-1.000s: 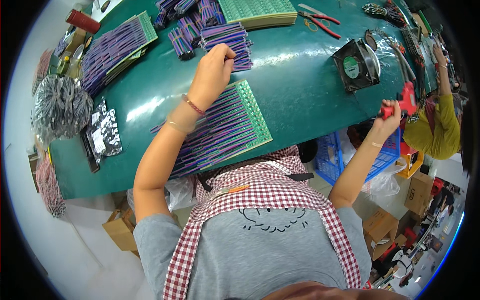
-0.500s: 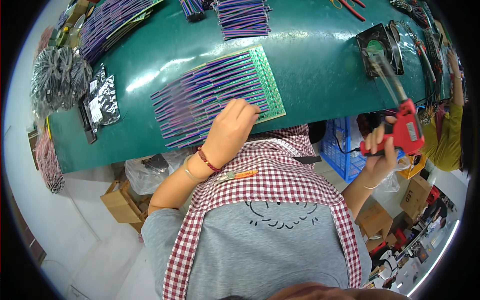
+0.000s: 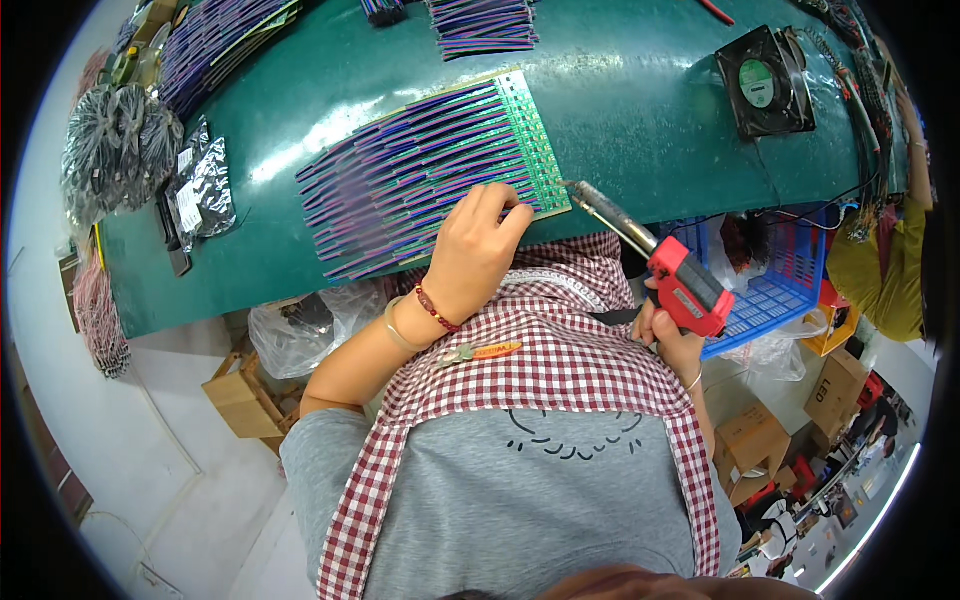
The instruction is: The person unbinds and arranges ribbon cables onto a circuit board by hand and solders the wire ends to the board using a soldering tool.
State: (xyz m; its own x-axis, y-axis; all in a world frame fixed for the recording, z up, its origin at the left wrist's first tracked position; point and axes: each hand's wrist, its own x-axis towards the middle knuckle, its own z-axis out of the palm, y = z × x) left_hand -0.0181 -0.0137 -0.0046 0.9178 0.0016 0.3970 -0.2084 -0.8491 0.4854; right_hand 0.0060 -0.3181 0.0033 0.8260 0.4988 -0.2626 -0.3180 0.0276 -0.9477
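Note:
A green circuit board panel (image 3: 535,140) lies on the table in front of me, with rows of thin purple, blue and black wires (image 3: 400,175) stretching left from it. My left hand (image 3: 474,245) rests over the near right wires, its fingers closed in a pinch on a wire at the board; the fingertips are partly hidden. In my right hand (image 3: 670,338) is a red soldering gun (image 3: 690,285), gripped by its handle below the table edge. Its long metal tip points up and left, close to the board's right edge beside my left fingers.
A black cooling fan (image 3: 765,85) stands at the right, with cables behind it. More wire bundles (image 3: 485,25) lie at the back. Black plastic bags (image 3: 205,190) sit at the left. Below the table is a blue crate (image 3: 770,290); a person in a yellow-green top (image 3: 885,260) is farther right.
The soldering gun has swung from near the fan to the left and down, its tip now beside the board. My left hand stays by the wires, its fingers slightly shifted.

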